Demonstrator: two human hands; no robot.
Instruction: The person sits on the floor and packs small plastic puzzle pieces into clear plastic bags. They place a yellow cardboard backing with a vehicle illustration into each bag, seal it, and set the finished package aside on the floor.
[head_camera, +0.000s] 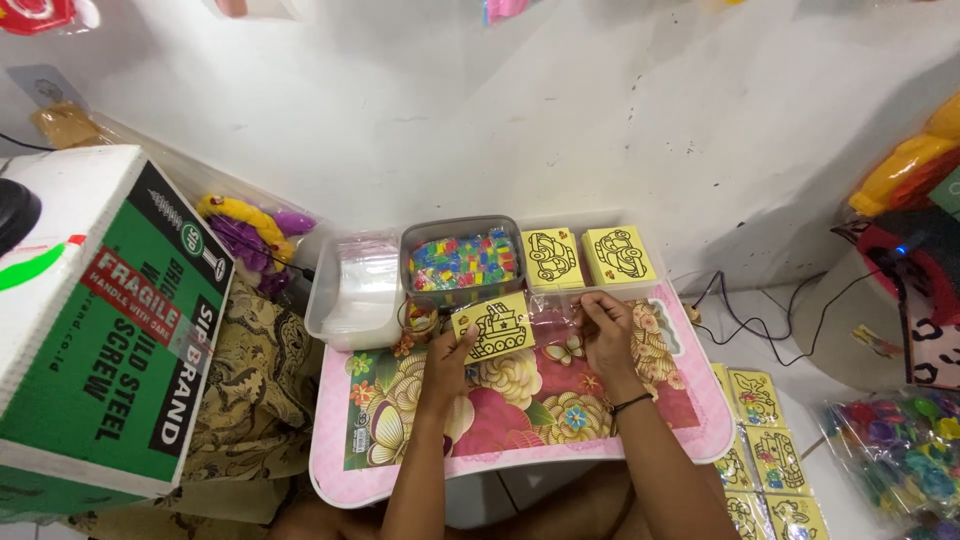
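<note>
Head view, card: yellow card (497, 326) w/ black line drawing of a digger-type vehicle, held up just above the far edge of the pink tray, tilted slightly, in front of the grey box.
L hand: left hand (447, 357) has the card's lower-left corner, thumb on top, fingers curled under; closed on it, not splayed.
R hand: right hand (607, 335) on a clear plastic sleeve (553, 312) just right of the card; fingers bent, tips pinching the film. Can't tell if sleeve touches the card. Black band on the wrist.
Tray: pink lap tray (700, 420) w/ flower print top, both forearms resting over it.
Box: grey tub (462, 262) of small multicolour pieces, just behind the card.
Stacks: two stacks of yellow cards (587, 256) w/ car drawings, right of the tub, side by side.
Bags: clear container w/ plastic bags (358, 290), left of the tub, touching it.
Floor R: more yellow cards (768, 450) in a row by the tray's right side; bag of coloured toys (905, 440) farther right.
Left: green and white carton (100, 320), well apart from the hands.
</note>
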